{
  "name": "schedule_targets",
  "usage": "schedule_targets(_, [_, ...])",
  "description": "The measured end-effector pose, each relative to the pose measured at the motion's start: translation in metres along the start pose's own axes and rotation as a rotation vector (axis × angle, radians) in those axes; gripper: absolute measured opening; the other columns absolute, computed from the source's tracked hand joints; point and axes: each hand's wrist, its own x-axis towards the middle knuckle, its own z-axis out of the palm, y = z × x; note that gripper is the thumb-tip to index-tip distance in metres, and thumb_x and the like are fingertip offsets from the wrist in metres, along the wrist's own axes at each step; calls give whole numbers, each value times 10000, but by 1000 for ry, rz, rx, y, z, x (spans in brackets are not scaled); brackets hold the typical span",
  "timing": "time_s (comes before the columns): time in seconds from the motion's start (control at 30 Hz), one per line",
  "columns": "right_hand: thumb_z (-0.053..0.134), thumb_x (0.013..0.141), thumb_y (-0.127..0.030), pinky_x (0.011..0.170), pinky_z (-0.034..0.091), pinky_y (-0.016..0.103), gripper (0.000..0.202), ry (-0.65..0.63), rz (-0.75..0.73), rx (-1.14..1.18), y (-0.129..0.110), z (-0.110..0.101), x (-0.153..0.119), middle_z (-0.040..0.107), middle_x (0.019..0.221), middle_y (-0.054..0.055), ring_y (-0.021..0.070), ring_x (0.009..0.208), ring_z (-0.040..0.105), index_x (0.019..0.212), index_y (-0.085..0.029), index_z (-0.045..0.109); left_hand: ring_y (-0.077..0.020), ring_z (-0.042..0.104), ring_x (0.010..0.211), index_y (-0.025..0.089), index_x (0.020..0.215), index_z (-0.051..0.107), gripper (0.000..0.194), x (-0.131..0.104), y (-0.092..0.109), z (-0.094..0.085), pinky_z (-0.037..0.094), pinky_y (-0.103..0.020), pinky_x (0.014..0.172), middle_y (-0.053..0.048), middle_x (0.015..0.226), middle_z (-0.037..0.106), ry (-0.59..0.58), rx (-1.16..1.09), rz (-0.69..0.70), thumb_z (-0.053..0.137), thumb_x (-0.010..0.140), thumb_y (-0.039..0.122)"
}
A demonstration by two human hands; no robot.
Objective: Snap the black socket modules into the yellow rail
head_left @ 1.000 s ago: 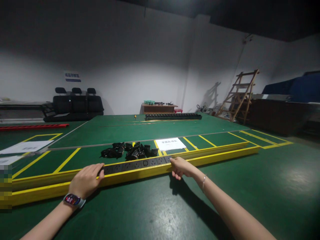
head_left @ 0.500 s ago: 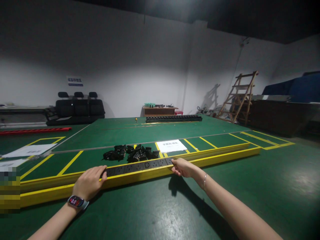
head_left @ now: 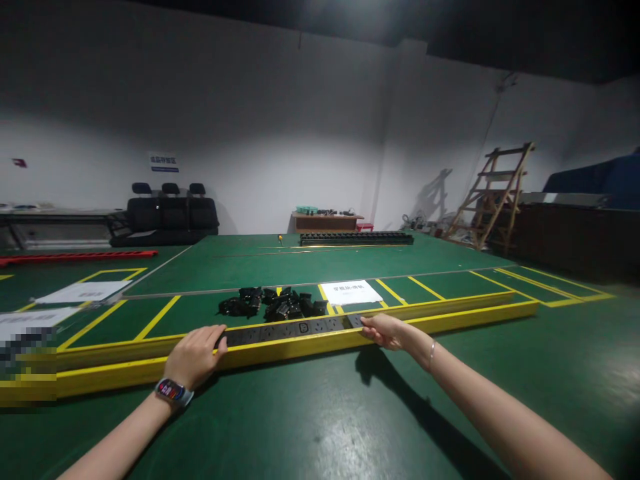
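Note:
A long yellow channel (head_left: 450,321) lies across the green table in front of me, with a row of black socket modules (head_left: 287,331) seated in its trough. My left hand (head_left: 197,357) is closed at the left end of this row, fingers over the far side and thumb at the near side. At the other end, my right hand (head_left: 386,331) pinches a single black socket module (head_left: 354,321) in the trough. A narrow gap separates that module from the row. My fingers partly cover its right side.
Behind the channel lies a pile of loose black parts (head_left: 273,304), with a printed white sheet (head_left: 351,292) to its right. Yellow tape lines mark the green tabletop (head_left: 310,413). Farther back are a long black rack-like strip (head_left: 356,239) and a wooden ladder (head_left: 500,193).
The view has turned slightly left. A gap has opened between the row and the rightmost module, which my right hand has shifted right. My left hand keeps its place on the row.

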Motion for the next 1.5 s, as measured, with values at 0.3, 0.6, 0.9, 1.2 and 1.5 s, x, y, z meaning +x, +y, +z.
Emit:
schedule_targets(0.3, [335, 934, -436, 274, 327, 172, 410, 484, -580, -650, 37, 31, -9, 509, 453, -71, 131, 296, 500, 1278, -214, 345, -219, 646, 851, 138, 1007, 676, 331, 3, 3, -2, 498, -370, 787, -84, 965, 705, -12, 1, -2, 436, 865, 316])
schedule_targets(0.6, [272, 918, -523, 505, 410, 239, 417, 451, -715, -957, 55, 35, -4, 573, 558, -13, 181, 499, 607, 1138, -229, 471, -222, 642, 861, 143, 1019, 672, 323, 2, 4, -4, 496, -380, 794, -84, 974, 702, -30, -16, -28, 436, 865, 302])
schedule_targets(0.9, [296, 902, -538, 609, 417, 269, 406, 526, -660, -1118, 56, 29, 0, 659, 743, 47, 246, 706, 665, 1157, -259, 445, -223, 642, 862, 146, 1012, 670, 308, 3, 5, -5, 490, -382, 808, -96, 974, 702, -19, -61, -42, 445, 859, 291])
schedule_targets(1.2, [367, 841, -620, 613, 435, 290, 453, 596, -634, -1076, 58, 14, 4, 676, 775, 53, 275, 738, 673, 1112, -271, 466, -224, 638, 858, 143, 1014, 661, 310, 3, 6, -6, 488, -385, 797, -93, 976, 699, -38, -47, -50, 436, 864, 293])
schedule_targets(1.5, [403, 796, -684, 632, 460, 296, 502, 602, -616, -1091, 58, 0, 5, 688, 853, 63, 273, 774, 674, 1064, -266, 476, -219, 637, 863, 146, 1015, 662, 328, 4, 7, -7, 487, -378, 801, -90, 982, 699, -45, -34, -46, 412, 877, 306])
